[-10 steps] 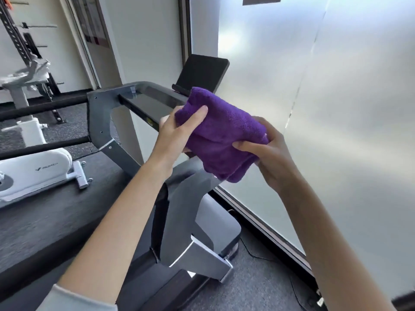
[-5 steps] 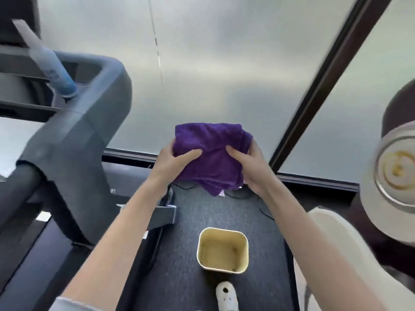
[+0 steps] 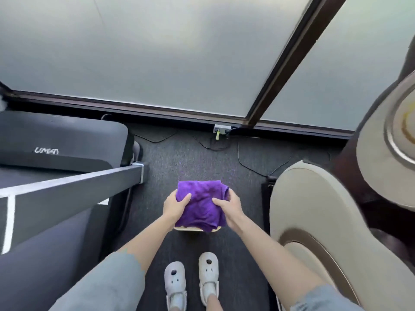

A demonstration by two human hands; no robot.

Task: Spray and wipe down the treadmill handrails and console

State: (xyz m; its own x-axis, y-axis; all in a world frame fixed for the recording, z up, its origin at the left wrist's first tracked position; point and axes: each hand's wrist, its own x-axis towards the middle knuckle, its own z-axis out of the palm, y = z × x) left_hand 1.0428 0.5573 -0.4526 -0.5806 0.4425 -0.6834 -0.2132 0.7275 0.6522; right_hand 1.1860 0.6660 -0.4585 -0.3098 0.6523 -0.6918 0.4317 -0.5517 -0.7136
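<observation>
Down low, both hands gripping a folded purple cloth [image 3: 201,204], left hand [image 3: 174,206] and right hand [image 3: 231,208] with fingers pinching its sides, cloth covering a cream bin [image 3: 197,229] on the carpet, contents hidden, treadmill [image 3: 60,142] at left, two pale clogs [image 3: 175,280] near.

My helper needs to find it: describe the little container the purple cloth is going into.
Look at the dark carpet between the treadmill and the beige machine, just ahead of the grey clogs. The cream bin sits under the purple cloth; only its pale rim shows.
</observation>
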